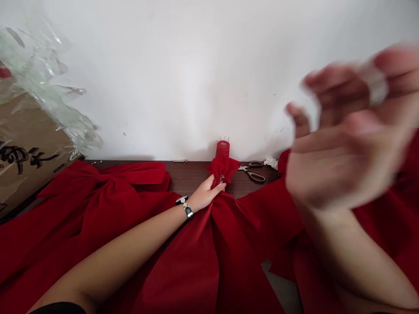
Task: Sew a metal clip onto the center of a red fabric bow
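Left hand [206,193] is closed around the gathered red fabric [218,209] at the middle of the table's far part, fingers and thumb clamped on the neck of the gather, just below a small puffed top [223,169]. The grip is tight and close to the pinch point, so the folds fan out from under the hand towards the near side and the puff stands up beyond it. A small metal clip or pin [221,179] shows in the fabric at the fingertips; too small to tell which. A watch [187,211] and a dark bracelet sit on that wrist. Right hand [340,148] is raised at right, blurred by motion, with its fingers apart. A pale see-through strip [376,83] shows by the fingers, but the blur hides whether the hand holds it. A red spool [222,149] with pins in its top stands upright just behind the puff, against the white wall [183,78]. Black-handled scissors [252,171] and a crumpled white cloth [270,163] lie to the right on the dark wood table [193,174]. A big red bow [104,183] lies at left, near a cardboard box [28,148] and clear plastic wrap [42,83].
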The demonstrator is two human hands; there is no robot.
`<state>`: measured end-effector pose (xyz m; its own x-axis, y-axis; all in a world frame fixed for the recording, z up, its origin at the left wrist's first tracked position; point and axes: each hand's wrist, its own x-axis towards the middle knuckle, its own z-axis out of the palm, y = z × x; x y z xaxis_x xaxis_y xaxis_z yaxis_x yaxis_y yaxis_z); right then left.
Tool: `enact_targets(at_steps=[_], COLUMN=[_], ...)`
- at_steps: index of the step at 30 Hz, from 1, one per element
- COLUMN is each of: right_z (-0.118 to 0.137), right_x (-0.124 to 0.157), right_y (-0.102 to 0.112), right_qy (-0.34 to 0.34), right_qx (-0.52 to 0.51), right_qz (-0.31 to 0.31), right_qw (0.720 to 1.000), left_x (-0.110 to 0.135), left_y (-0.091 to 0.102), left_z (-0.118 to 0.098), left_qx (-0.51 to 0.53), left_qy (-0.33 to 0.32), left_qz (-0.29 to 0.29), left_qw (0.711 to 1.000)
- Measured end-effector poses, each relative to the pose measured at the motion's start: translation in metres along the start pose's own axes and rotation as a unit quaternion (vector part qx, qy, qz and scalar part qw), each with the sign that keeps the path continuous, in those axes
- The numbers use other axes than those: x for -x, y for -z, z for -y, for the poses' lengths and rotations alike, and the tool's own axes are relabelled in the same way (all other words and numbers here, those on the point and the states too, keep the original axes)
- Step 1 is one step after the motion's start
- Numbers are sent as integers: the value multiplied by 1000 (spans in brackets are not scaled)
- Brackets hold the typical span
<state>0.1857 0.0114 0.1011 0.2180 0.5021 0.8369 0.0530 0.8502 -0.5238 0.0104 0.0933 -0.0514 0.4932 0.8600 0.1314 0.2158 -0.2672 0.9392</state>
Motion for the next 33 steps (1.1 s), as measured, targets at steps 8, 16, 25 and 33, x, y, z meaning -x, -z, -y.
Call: enact_targets(at_steps=[8, 16, 25, 33], right_z=[-112, -129, -101, -34], right_x=[66, 65, 43, -18], right_y=[7, 18, 14, 59], right_qy=[-52, 84, -141, -127], right_qx=[185, 323, 77, -43], right_qz=[201, 384, 276, 166], right_qw=[961, 861, 947, 977], left_x=[-3, -3, -1, 0], left_y=[0, -4, -2, 2], left_z=[0, 3, -1, 1], left_qx=[-4, -86, -23, 95], left_qy=[-27, -21, -3, 68], left_qz=[-1, -34, -9, -16], left_qw=[1000, 995, 1000, 993])
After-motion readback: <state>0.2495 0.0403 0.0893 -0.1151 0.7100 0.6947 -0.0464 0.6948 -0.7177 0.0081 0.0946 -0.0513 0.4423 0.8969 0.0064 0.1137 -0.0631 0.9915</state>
